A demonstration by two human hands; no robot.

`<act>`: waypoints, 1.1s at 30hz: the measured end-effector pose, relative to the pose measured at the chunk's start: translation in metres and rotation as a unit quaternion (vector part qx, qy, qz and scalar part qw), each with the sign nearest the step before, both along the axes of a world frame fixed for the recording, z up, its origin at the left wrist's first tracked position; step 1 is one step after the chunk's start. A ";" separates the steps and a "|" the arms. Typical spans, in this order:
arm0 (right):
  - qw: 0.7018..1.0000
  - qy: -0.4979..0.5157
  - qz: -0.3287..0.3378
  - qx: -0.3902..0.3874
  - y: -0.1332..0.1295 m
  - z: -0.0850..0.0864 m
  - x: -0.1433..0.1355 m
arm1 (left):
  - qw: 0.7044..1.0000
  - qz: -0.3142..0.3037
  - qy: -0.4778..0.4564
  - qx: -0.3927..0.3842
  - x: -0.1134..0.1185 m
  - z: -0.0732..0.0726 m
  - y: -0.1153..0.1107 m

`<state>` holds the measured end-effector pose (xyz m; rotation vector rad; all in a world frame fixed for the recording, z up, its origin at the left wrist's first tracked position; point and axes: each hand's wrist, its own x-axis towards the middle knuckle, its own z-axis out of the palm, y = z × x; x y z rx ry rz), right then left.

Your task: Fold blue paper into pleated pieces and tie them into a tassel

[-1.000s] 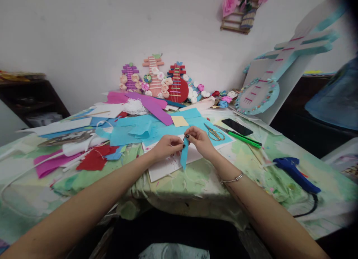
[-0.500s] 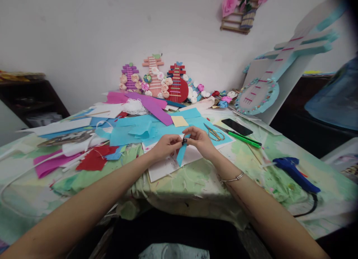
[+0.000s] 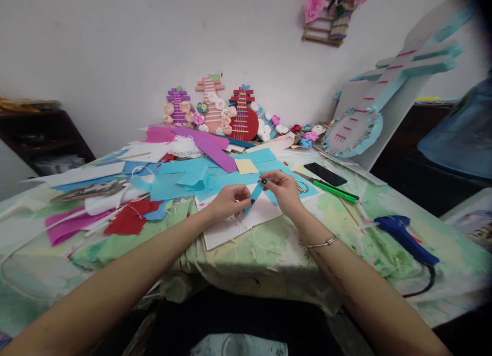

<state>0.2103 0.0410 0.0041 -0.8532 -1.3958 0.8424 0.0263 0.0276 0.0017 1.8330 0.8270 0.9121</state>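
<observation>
A narrow blue paper strip (image 3: 255, 195) slants between my two hands, above a white sheet (image 3: 223, 235) at the table's front. My left hand (image 3: 229, 199) pinches its lower part between thumb and fingers. Higher up, my right hand (image 3: 281, 189) grips the strip's top end with thumb and forefinger. Just behind my right hand lie gold-handled scissors (image 3: 302, 187), partly covered by it. Large blue paper (image 3: 172, 182) spreads beyond my hands, with a small cream paper square (image 3: 246, 166) on it.
To the right lie a green utility knife (image 3: 335, 190), a black phone (image 3: 326, 174) and a blue glue gun (image 3: 403, 238) with its cord. Red paper (image 3: 128, 217) and white yarn (image 3: 185, 147) are at left. Decorated paper instruments (image 3: 243, 115) stand along the wall.
My hands have moved apart along the blue strip. The right one has shifted right and slightly up, now covering more of the scissors; the left has barely moved.
</observation>
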 end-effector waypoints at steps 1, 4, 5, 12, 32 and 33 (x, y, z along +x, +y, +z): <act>1.000 0.003 -0.003 0.001 0.000 0.000 0.000 | 1.000 0.003 -0.002 0.000 0.000 0.000 0.000; 1.000 0.011 -0.010 -0.001 0.000 0.001 0.001 | 1.000 0.009 -0.006 -0.006 0.000 0.002 0.000; 1.000 0.016 -0.014 -0.002 0.000 0.001 0.001 | 1.000 0.009 -0.008 -0.010 0.000 0.002 0.001; 0.998 0.063 -0.018 -0.027 0.000 0.001 0.003 | 0.999 -0.008 -0.026 -0.036 0.000 0.001 0.002; 0.996 0.051 0.027 -0.068 -0.004 0.000 -0.002 | 0.998 -0.015 -0.023 -0.051 -0.001 -0.002 0.004; 0.996 0.048 0.028 -0.065 -0.005 0.001 -0.003 | 0.998 -0.015 -0.022 -0.052 -0.001 -0.001 0.004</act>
